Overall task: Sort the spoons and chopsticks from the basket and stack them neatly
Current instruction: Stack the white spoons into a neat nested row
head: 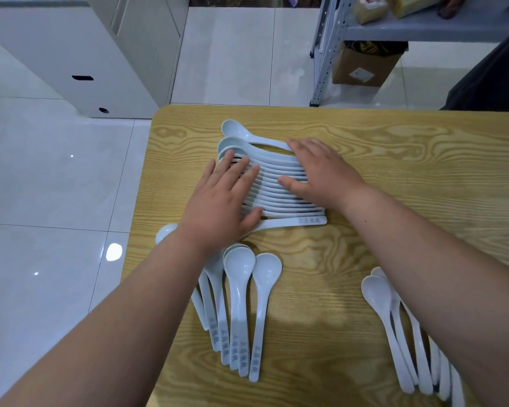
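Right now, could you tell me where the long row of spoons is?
Head view: the row lies far-left on the table, under the left hand and right hand.

Wood-grain table (394,160), white cabinet (71,48), grey metal shelving (329,48), cardboard box (365,69), glossy tiled floor (41,177)

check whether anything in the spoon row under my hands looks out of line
The farthest spoon sits apart from the row of spoons, with the table showing through the gap. The nearest spoon, by the thumb of the left hand, also lies slightly off the pack.
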`<action>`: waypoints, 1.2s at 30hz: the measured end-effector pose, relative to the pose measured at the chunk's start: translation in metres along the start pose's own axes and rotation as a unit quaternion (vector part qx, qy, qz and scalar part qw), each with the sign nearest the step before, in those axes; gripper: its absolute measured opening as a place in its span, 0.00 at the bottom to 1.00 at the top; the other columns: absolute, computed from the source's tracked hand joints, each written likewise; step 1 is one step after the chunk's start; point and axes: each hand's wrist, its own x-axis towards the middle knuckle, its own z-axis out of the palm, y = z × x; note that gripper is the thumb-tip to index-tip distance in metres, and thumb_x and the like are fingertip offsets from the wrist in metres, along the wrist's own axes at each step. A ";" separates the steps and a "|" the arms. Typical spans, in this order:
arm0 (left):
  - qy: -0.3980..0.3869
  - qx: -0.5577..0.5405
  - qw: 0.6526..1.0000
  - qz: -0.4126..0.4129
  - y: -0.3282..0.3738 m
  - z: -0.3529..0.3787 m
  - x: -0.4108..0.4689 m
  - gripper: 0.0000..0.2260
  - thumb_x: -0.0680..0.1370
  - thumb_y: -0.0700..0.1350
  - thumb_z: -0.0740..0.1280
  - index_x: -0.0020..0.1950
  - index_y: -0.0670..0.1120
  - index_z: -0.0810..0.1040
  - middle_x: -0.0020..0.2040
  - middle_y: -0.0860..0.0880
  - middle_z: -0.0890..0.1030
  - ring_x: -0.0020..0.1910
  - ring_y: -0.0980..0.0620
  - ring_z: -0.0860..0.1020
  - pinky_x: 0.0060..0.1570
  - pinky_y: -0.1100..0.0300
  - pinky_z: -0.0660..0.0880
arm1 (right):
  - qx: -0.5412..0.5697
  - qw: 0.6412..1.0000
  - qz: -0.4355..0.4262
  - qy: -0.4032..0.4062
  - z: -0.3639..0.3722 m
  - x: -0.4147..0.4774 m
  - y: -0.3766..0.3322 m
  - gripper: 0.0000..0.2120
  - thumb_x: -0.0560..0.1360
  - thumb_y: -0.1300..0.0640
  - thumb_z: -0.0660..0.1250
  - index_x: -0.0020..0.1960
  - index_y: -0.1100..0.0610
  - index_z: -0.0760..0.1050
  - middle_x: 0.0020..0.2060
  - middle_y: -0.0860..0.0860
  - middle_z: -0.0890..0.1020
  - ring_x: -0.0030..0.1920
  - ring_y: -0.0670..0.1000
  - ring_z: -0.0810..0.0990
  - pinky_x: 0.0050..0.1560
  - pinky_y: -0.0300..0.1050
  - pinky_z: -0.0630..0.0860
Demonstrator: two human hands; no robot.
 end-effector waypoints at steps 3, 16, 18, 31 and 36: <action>0.039 -0.044 0.998 -0.004 -0.001 -0.008 0.004 0.28 0.77 0.56 0.60 0.75 0.45 0.71 0.72 0.44 0.74 0.76 0.41 0.64 0.76 0.43 0.59 | -0.007 1.000 -0.003 -0.007 -0.006 0.000 0.003 0.39 0.77 0.35 0.61 0.81 0.51 0.54 0.79 0.50 0.59 0.80 0.52 0.53 0.78 0.52 0.53; 0.005 -0.372 0.922 -0.111 0.080 -0.111 -0.143 0.16 0.76 0.40 0.71 0.62 0.52 0.78 0.54 0.60 0.80 0.57 0.60 0.79 0.59 0.61 0.76 | 0.134 0.983 -0.068 0.103 -0.028 -0.209 -0.119 0.10 0.76 0.52 0.68 0.56 0.52 0.81 0.50 0.44 0.84 0.52 0.45 0.81 0.52 0.41 0.76; -0.018 -0.390 0.913 -0.116 0.097 -0.125 -0.186 0.16 0.76 0.39 0.71 0.60 0.53 0.78 0.54 0.59 0.81 0.57 0.59 0.79 0.59 0.60 0.76 | 0.174 0.981 -0.039 0.074 -0.026 -0.255 -0.140 0.09 0.77 0.54 0.70 0.57 0.51 0.81 0.51 0.42 0.83 0.52 0.38 0.78 0.54 0.32 0.72; -0.039 -0.391 0.907 -0.155 0.143 -0.157 -0.283 0.14 0.75 0.46 0.70 0.58 0.60 0.77 0.52 0.60 0.80 0.55 0.56 0.79 0.56 0.62 0.75 | 0.229 0.972 0.009 -0.044 -0.022 -0.348 -0.174 0.09 0.77 0.51 0.68 0.57 0.45 0.80 0.50 0.36 0.80 0.54 0.35 0.76 0.54 0.35 0.74; 0.011 -0.384 0.895 -0.225 0.140 -0.157 -0.277 0.14 0.76 0.38 0.70 0.57 0.56 0.79 0.49 0.59 0.80 0.52 0.55 0.80 0.53 0.62 0.77 | 0.257 0.965 -0.036 -0.040 -0.022 -0.310 -0.173 0.07 0.78 0.55 0.68 0.55 0.49 0.80 0.48 0.39 0.80 0.52 0.38 0.78 0.52 0.36 0.75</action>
